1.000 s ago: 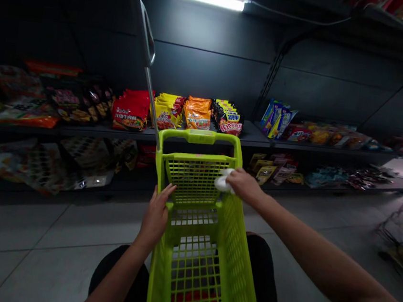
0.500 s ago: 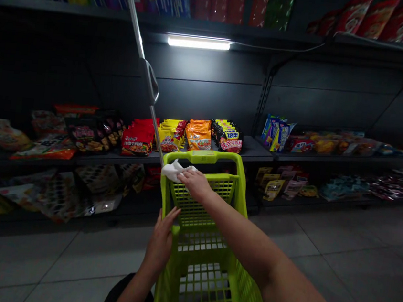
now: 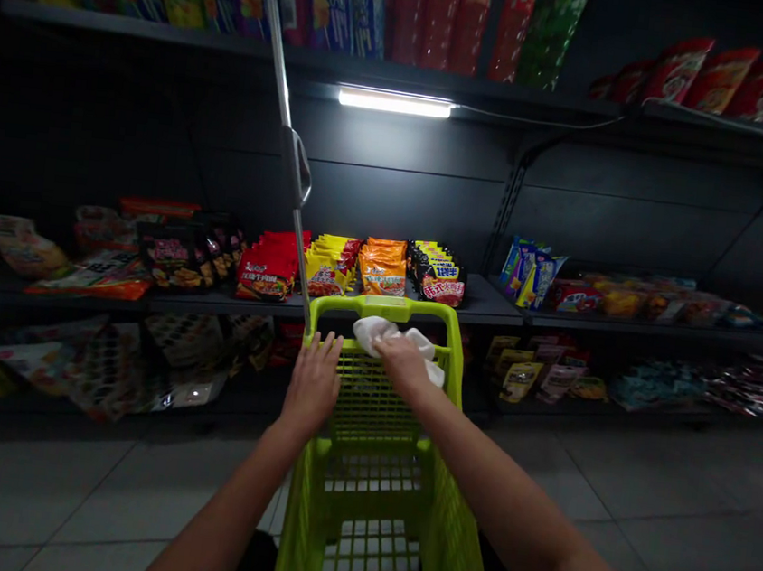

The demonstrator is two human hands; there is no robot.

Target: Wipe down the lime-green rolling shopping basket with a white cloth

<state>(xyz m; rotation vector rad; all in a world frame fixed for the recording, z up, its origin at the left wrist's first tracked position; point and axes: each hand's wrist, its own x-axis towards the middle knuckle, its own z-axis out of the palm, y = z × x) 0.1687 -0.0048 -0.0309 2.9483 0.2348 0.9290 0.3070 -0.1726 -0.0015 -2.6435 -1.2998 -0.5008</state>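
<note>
A lime-green plastic shopping cart (image 3: 455, 348) stands in front of me, its basket of open grid and its handle bar at the far end. My right hand (image 3: 404, 361) is closed on a white cloth (image 3: 376, 332), which is bunched up and spills out on both sides of the fingers. It is over the cart's upper back panel, just below the handle. Flat on the left upper rim of the cart lies my left hand (image 3: 314, 383), fingers stretched out and holding nothing. A thin metal pole (image 3: 281, 84) rises from the cart's left corner, close to my left fingertips.
Dark shelves (image 3: 489, 301) run behind the cart, with red, yellow, orange and black noodle packs (image 3: 383, 268) at the middle. Other snack bags (image 3: 173, 255) lie to the left and right. Bottles (image 3: 440, 19) stand on the upper shelf above a lit tube lamp (image 3: 395, 103).
My right hand has carried the cloth from the cart's left corner rightward to below the handle. My left hand has moved up and forward along the left rim. The view has shifted slightly.
</note>
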